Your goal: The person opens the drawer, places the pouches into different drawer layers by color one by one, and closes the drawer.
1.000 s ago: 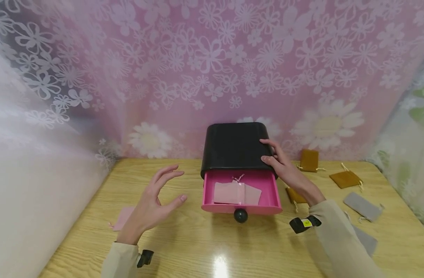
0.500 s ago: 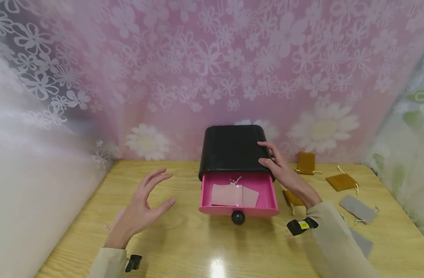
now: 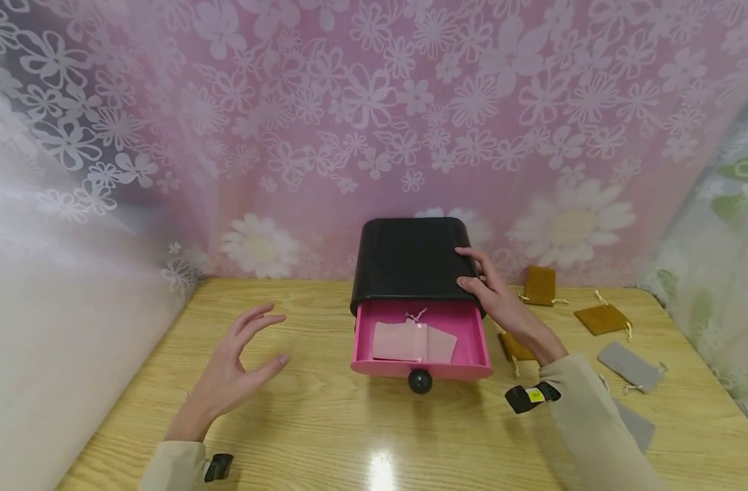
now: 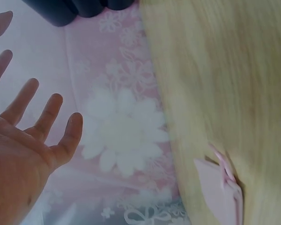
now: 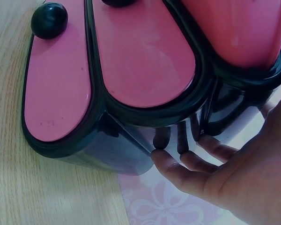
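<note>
A black drawer cabinet stands at the back middle. Its pink top drawer is pulled out by a black knob. Light pink pouches with a thin drawstring lie flat in it. My right hand rests on the cabinet's right upper edge, thumb and a finger on top, other fingertips against the side. In the right wrist view, two lower drawer fronts are pushed in. My left hand hovers over the table's left part, fingers spread, holding nothing. A pink pouch lies below it, mostly hidden in the head view.
Brown drawstring pouches and grey pouches lie on the wooden table to the right, some partly behind my right arm. A flowered pink curtain hangs right behind the cabinet, with pale cloth on both sides.
My left hand has moved left, away from the drawer, and now covers the pink pouch on the table. The right hand stays on the cabinet; the drawer has not moved.
</note>
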A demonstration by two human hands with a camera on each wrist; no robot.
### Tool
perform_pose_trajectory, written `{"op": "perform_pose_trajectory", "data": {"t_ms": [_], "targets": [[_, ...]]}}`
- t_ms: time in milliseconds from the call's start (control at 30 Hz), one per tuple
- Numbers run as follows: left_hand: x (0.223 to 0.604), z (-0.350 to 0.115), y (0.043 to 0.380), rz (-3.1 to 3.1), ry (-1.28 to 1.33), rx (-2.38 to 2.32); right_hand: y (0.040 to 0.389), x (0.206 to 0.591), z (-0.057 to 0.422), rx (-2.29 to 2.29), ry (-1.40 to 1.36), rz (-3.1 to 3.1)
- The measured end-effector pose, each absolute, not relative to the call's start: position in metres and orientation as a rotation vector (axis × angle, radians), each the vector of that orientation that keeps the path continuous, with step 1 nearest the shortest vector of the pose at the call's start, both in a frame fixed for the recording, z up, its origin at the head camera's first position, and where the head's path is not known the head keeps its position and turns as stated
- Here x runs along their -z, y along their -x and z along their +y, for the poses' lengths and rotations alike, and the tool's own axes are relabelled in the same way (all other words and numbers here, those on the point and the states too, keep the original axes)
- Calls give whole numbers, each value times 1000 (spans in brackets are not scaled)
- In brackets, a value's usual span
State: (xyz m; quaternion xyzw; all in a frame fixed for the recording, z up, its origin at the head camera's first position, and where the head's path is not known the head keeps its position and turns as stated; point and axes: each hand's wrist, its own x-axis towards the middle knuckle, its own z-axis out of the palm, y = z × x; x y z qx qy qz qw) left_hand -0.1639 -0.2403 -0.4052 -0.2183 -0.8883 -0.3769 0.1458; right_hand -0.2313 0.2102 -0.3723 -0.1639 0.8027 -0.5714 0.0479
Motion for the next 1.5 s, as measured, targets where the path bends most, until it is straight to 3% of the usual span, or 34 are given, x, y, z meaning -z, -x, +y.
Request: {"op": "perform_pose_trajectory", "data": {"t_ms": [1000, 1500], "targets": [[426, -304, 155, -2707, 365, 1025, 233, 372, 209, 1741, 488, 2452], [439, -343, 152, -2859, 369, 877, 234, 375, 210, 1745, 471, 2449]]}}
